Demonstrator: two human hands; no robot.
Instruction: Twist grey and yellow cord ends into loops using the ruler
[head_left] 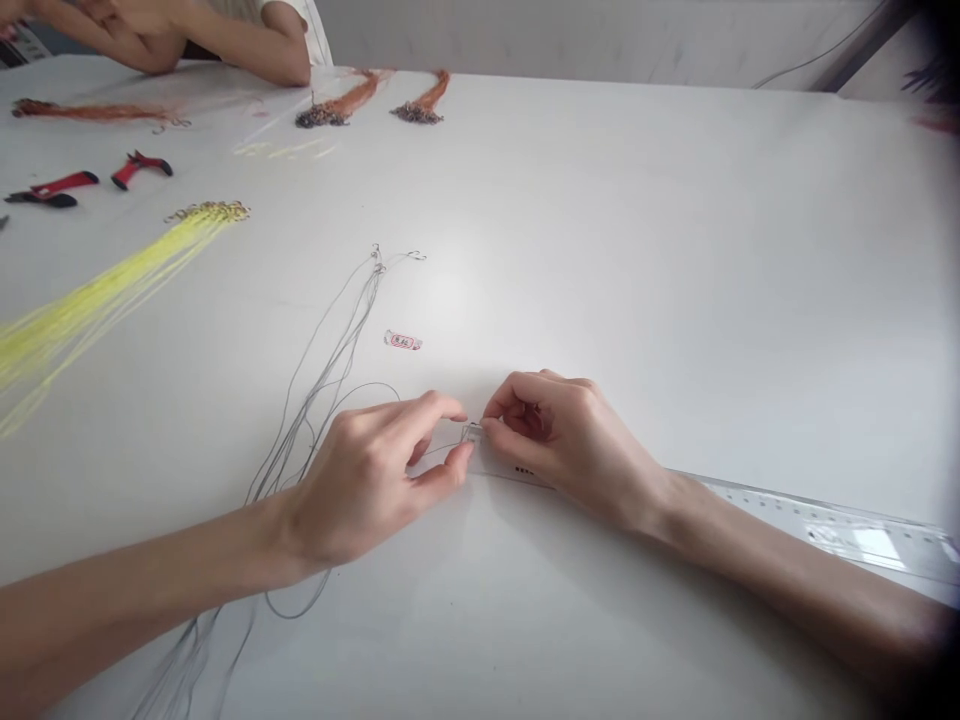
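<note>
My left hand [382, 470] and my right hand [562, 435] meet near the front middle of the white table [637, 250]. Both are pinched, fingertips nearly touching, at the left end of a clear plastic ruler [840, 525] that lies flat and runs off to the right under my right forearm. A thin grey cord [442, 450] leads from the pinch to the left. It joins a bundle of grey cords [330, 370] with small metal clasps at the far end. What exactly sits between the fingertips is too small to make out.
A small pink-and-white label [403, 341] lies just beyond my hands. Yellow cords [97, 295] fan out at the left, orange cord bundles [345, 103] at the back. Red-handled pliers [56, 188] lie far left. Another person's arms [187, 40] rest on the far edge.
</note>
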